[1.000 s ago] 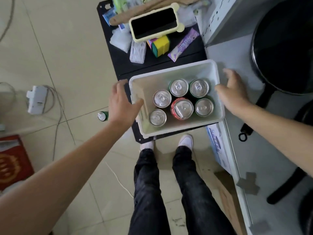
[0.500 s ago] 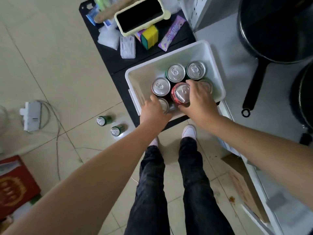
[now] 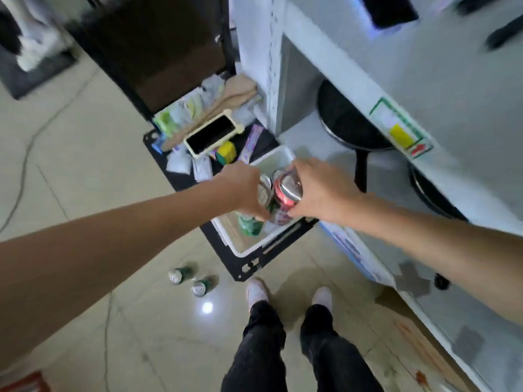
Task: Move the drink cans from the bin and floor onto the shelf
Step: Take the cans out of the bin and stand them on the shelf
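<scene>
A white bin (image 3: 246,250) sits on a black low platform. My right hand (image 3: 322,193) grips a red can (image 3: 285,190), lifted above the bin. My left hand (image 3: 243,188) is closed on a green can (image 3: 250,224) that hangs tilted over the bin's near end. More silver can tops (image 3: 266,181) show between the hands, mostly hidden. Two green cans (image 3: 181,274) (image 3: 202,287) stand on the tiled floor left of my feet. The white shelf (image 3: 441,89) rises on the right.
Black pans (image 3: 345,120) sit on the lower shelf level. A phone in a pale case (image 3: 212,134), a sponge and packets lie on the black platform (image 3: 246,267) behind the bin. A cardboard box (image 3: 418,340) stands under the shelf by my feet (image 3: 257,292).
Both hands have closed on cans and lifted them out of the bin. The view has swung up, showing more of the shelf.
</scene>
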The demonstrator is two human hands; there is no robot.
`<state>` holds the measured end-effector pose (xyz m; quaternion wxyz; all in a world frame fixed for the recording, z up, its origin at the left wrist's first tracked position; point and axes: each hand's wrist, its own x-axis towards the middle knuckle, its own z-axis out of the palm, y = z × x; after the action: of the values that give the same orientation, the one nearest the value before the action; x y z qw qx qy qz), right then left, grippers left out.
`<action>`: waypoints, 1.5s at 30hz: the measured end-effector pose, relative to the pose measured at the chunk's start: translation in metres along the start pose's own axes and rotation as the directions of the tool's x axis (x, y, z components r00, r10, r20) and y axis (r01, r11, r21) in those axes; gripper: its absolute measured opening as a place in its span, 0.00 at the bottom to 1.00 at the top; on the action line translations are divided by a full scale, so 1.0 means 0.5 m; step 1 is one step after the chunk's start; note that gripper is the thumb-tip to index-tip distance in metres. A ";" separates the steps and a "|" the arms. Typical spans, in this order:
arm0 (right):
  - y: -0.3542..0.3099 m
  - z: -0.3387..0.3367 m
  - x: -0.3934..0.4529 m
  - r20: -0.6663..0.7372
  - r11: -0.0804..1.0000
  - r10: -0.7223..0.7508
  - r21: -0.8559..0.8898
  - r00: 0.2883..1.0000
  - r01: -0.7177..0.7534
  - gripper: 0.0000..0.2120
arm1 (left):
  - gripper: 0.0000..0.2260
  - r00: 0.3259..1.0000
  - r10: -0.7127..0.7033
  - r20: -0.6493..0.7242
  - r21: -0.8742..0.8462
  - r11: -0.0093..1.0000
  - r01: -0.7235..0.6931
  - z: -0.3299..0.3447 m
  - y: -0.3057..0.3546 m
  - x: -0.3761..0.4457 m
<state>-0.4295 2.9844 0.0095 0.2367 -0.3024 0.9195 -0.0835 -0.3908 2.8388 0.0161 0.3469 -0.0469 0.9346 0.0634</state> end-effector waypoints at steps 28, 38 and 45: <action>0.467 -0.462 -0.511 -0.195 0.823 0.548 0.296 0.813 -0.484 0.43 | 0.34 0.791 0.612 0.004 0.381 0.730 -0.567 -0.442 0.748 -0.059; 0.160 -0.475 -0.250 -0.447 0.977 0.079 0.212 0.891 0.020 0.23 | 0.19 0.870 0.417 -0.262 0.120 0.909 -0.400 -0.452 0.355 -0.077; 0.025 -0.060 0.023 0.032 0.990 0.021 0.141 0.999 -0.025 0.19 | 0.22 0.991 0.054 -0.121 -0.187 0.979 -0.077 -0.072 -0.009 0.037</action>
<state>-0.4585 2.9880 0.0276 0.2723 -0.2754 0.9111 -0.1412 -0.4271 2.8283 0.0305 0.2837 -0.0528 0.9437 0.1616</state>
